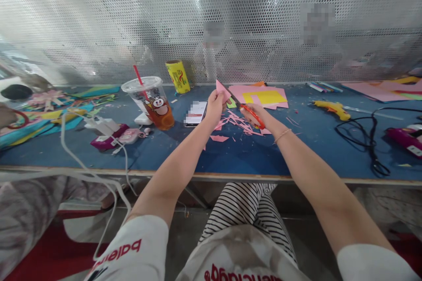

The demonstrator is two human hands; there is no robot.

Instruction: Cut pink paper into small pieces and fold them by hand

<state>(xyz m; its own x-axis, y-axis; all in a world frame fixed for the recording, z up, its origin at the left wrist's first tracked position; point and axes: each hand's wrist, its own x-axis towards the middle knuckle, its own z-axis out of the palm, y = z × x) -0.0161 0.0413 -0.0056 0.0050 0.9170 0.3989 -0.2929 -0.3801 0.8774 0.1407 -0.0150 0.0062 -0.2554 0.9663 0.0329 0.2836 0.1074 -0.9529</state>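
My left hand (216,106) is closed on a piece of pink paper (223,90), which stands up from the fingers. In my right hand (258,115) is a pair of scissors (253,114) with red handles, its dark blades pointing up and left along the paper's right edge. Whether the blades are apart is too small to tell. Thin pink paper strips (242,124) lie in a loose heap on the blue table below both hands. A phone (196,113) with a lit screen rests just left of my left hand.
A cup of iced tea (160,109) and a yellow tape roll (178,77) stand at left. Behind the hands lie pink and yellow sheets (265,96). A yellow glue gun (332,109) and black cable (356,134) are right. Far left, another person's hand (8,117) is near coloured paper.
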